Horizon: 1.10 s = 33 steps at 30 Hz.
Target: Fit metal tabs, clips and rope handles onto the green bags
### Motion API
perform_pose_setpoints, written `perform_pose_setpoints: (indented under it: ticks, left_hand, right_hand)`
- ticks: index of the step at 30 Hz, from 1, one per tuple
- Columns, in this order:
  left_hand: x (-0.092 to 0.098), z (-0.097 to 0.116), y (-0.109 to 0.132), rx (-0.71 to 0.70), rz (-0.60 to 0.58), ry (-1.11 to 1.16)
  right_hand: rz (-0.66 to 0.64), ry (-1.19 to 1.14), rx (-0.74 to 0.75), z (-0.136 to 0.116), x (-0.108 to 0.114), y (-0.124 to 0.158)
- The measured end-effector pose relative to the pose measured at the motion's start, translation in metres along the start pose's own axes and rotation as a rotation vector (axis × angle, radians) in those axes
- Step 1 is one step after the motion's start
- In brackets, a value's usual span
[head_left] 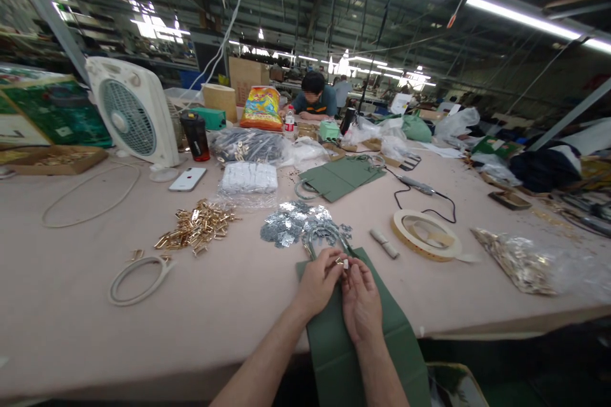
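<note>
A dark green bag panel hangs over the table's front edge beneath my hands, its plastic-wrapped handle pointing away from me. My left hand pinches a small gold metal fitting above the panel. Close beside it, my right hand has its fingertips closed on a small white piece. Whether the two small pieces touch is too fine to make out. Just beyond lies a heap of silver metal plates, and to its left a pile of gold fittings.
A second green bag lies farther back. Tape rolls rest at right and left. A phone, a fan and a bag of metal parts are also on the table. Another person sits opposite.
</note>
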<state>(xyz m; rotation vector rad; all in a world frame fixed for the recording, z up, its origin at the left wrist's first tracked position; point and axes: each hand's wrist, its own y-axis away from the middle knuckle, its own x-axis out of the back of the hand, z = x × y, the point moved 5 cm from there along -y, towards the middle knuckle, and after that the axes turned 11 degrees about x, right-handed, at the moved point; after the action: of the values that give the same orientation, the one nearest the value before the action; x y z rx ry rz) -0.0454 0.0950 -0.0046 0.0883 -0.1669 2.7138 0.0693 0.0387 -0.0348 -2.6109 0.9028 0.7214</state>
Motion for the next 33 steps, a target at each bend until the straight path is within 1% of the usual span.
perform_pose_setpoints:
  ticks: [2, 4, 6, 9, 11, 14, 16, 19, 21, 22, 24, 27, 30, 33]
  left_hand:
    - [-0.001, -0.004, -0.001, 0.023, -0.032, 0.014]
    - [-0.002, -0.006, -0.001, 0.028, -0.072, 0.004]
    - [-0.003, -0.006, 0.000, 0.022, -0.088, -0.001]
    - [-0.003, -0.005, 0.000, 0.023, -0.077, -0.025]
    - [-0.003, -0.005, 0.000, 0.038, -0.083, -0.051]
    - [-0.002, -0.007, 0.000, 0.061, -0.097, -0.083]
    - [-0.002, -0.007, 0.000, 0.058, -0.105, -0.097]
    - [-0.002, -0.006, 0.000, 0.039, -0.126, -0.109]
    - [-0.002, -0.005, 0.001, 0.031, -0.131, -0.124]
    - [-0.002, -0.005, 0.002, 0.028, -0.129, -0.132]
    - [-0.002, -0.003, 0.003, 0.020, -0.116, -0.140]
    - [-0.002, 0.000, 0.005, 0.007, -0.081, -0.147]
    - [-0.003, 0.002, 0.007, -0.012, -0.060, -0.180]
    - [-0.003, 0.003, 0.008, -0.034, -0.035, -0.224]
  right_hand:
    - [0.030, 0.117, 0.084, -0.006, 0.007, -0.001]
    - [0.000, 0.317, 0.193, -0.017, 0.013, -0.003]
    - [-0.103, 0.491, 0.287, -0.028, 0.014, -0.004]
    - [-0.250, 0.620, 0.369, -0.039, 0.010, -0.005]
    - [-0.328, 0.692, 0.403, -0.041, 0.006, -0.003]
    - [-0.419, 0.799, 0.451, -0.036, 0.003, 0.000]
    - [-0.429, 0.858, 0.488, -0.032, 0.004, 0.000]
    - [-0.409, 0.922, 0.523, -0.029, 0.007, -0.002]
    - [-0.399, 0.935, 0.507, -0.028, 0.010, -0.005]
    - [-0.394, 0.926, 0.475, -0.026, 0.012, -0.007]
    - [-0.375, 0.877, 0.374, -0.023, 0.018, -0.011]
    - [-0.298, 0.807, 0.235, -0.020, 0.029, -0.016]
    - [-0.221, 0.799, 0.212, -0.021, 0.035, -0.018]
    - [-0.217, 0.797, 0.209, -0.021, 0.031, -0.017]
